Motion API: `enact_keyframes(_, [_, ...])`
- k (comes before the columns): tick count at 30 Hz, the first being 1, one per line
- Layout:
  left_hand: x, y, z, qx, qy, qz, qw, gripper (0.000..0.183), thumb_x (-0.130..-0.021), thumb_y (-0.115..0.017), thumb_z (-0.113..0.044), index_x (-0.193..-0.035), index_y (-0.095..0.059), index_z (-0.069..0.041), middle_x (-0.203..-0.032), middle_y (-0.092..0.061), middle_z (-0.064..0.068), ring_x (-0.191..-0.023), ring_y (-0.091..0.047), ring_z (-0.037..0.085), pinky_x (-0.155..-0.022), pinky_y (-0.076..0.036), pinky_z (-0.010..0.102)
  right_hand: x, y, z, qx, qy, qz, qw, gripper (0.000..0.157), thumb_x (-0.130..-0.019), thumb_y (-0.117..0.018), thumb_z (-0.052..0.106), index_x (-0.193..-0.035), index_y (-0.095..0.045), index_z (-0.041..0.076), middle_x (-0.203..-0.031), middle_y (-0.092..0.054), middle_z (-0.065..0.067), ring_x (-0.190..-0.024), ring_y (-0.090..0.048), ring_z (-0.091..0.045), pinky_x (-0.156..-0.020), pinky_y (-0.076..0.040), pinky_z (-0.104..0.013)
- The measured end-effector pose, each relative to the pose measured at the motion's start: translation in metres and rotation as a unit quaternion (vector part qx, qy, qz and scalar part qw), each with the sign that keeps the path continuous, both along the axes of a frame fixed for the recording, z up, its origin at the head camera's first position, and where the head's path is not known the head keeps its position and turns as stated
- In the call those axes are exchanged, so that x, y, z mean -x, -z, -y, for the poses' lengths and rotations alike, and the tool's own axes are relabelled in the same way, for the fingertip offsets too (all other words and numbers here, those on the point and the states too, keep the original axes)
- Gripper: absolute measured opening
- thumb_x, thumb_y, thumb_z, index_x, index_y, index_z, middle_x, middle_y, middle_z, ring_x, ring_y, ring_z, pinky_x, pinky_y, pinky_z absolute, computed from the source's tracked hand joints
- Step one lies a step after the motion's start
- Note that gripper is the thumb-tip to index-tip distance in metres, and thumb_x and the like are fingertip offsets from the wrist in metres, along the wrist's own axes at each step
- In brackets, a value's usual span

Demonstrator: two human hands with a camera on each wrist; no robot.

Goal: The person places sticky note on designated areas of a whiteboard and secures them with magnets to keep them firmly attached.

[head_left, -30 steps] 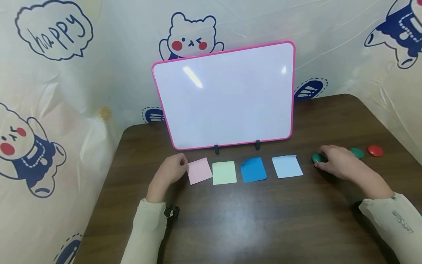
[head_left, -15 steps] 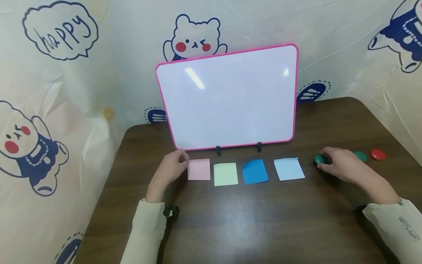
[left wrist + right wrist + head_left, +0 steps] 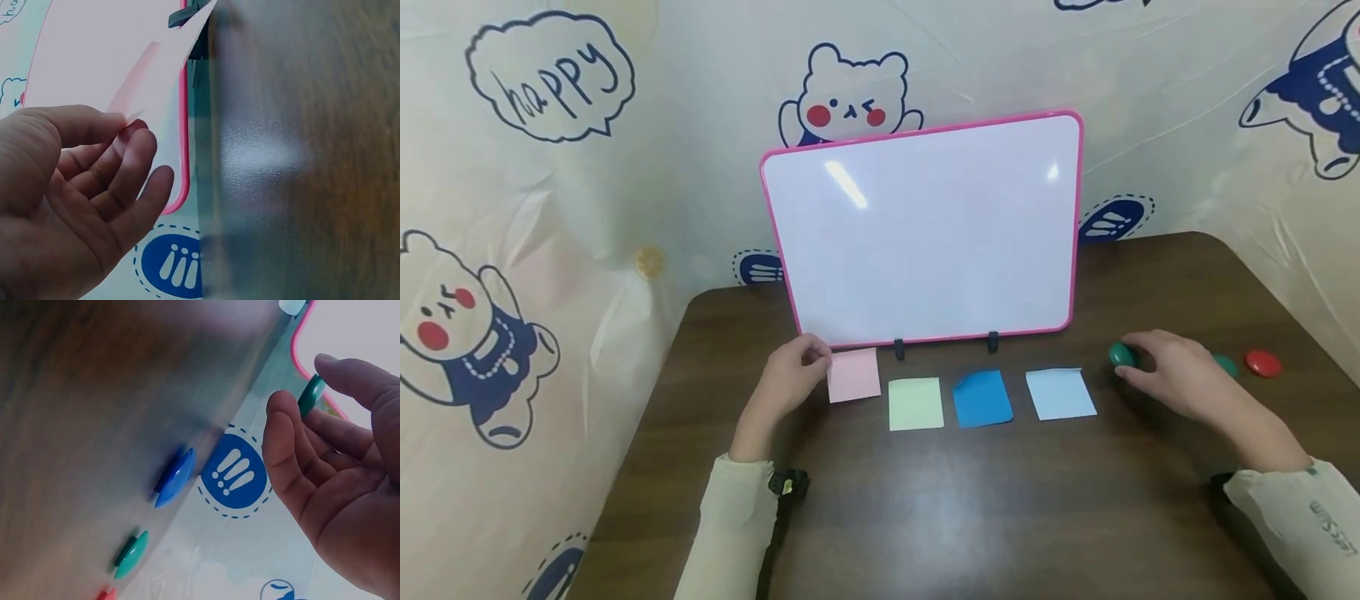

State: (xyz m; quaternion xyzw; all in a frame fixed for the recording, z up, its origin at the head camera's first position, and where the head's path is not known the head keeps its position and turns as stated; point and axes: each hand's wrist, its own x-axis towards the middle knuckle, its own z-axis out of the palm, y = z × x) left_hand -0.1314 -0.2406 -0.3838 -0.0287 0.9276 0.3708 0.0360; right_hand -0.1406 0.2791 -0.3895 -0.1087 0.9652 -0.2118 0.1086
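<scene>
My left hand [image 3: 790,377] pinches the left edge of a pink sticky note [image 3: 854,375] between thumb and fingers. In the left wrist view the note [image 3: 164,65] is raised off the table, with the whiteboard behind it. At the right, my right hand [image 3: 1180,372] holds a round green magnet [image 3: 1122,355] at its fingertips. The right wrist view shows that magnet [image 3: 311,395] gripped between thumb and fingers, above the table. A pale green note [image 3: 916,404], a blue note [image 3: 983,399] and a light blue note [image 3: 1061,393] lie in a row between the hands.
A pink-framed whiteboard [image 3: 928,229] stands on black feet [image 3: 992,342] behind the notes. Beyond the right hand are a green magnet [image 3: 1226,365] and a red magnet [image 3: 1263,363]. A blue magnet [image 3: 175,477] shows in the right wrist view. A printed sheet hangs behind the brown table [image 3: 880,517].
The pink note has come up off the table in my left hand, towards the whiteboard's lower left corner. My right hand has lifted the green magnet slightly. The head view has shifted a little.
</scene>
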Motion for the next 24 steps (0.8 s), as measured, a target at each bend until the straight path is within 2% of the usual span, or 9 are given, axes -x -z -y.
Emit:
enact_keyframes(7, [0.0, 0.004, 0.001, -0.027, -0.011, -0.03, 0.9991, 0.012, -0.099, -0.065, -0.024, -0.106, -0.065, -0.014, -0.099, -0.064, 0.006, -0.089, -0.059, 0.027, -0.08, -0.055, 0.039, -0.007, 0.002, 0.004, 0.019, -0.007, -0.023, 1.0, 0.061, -0.095, -0.071, 0.027, -0.137, -0.049, -0.011, -0.13, -0.052, -0.036, -0.112, -0.053, -0.052, -0.09, -0.046, -0.067])
enact_keyframes(11, [0.001, 0.005, 0.001, -0.043, -0.019, -0.037, 0.9982, 0.013, -0.099, -0.065, -0.023, -0.107, -0.066, -0.013, -0.102, -0.064, 0.007, -0.091, -0.059, 0.028, -0.081, -0.056, 0.039, -0.008, 0.001, 0.008, 0.025, 0.003, -0.032, 0.999, 0.065, -0.096, -0.071, 0.028, -0.142, -0.045, -0.009, -0.134, -0.049, -0.036, -0.116, -0.05, -0.054, -0.089, -0.045, -0.068])
enact_keyframes(16, [0.003, 0.003, 0.002, -0.059, -0.031, -0.041, 0.997, 0.015, -0.099, -0.065, -0.024, -0.108, -0.066, -0.012, -0.104, -0.064, 0.007, -0.092, -0.06, 0.028, -0.082, -0.056, 0.041, -0.007, -0.003, 0.013, 0.03, 0.013, -0.049, 0.998, 0.063, -0.096, -0.071, 0.027, -0.142, -0.045, -0.007, -0.134, -0.049, -0.035, -0.118, -0.049, -0.055, -0.089, -0.044, -0.07])
enact_keyframes(24, [0.012, -0.004, 0.005, -0.087, -0.053, -0.055, 0.9933, 0.014, -0.1, -0.066, -0.025, -0.107, -0.067, -0.013, -0.099, -0.064, 0.008, -0.088, -0.061, 0.029, -0.079, -0.055, 0.04, -0.003, -0.012, 0.022, 0.035, 0.01, -0.074, 0.997, 0.057, -0.095, -0.072, 0.023, -0.138, -0.05, -0.007, -0.127, -0.054, -0.032, -0.109, -0.055, -0.049, -0.085, -0.049, -0.066])
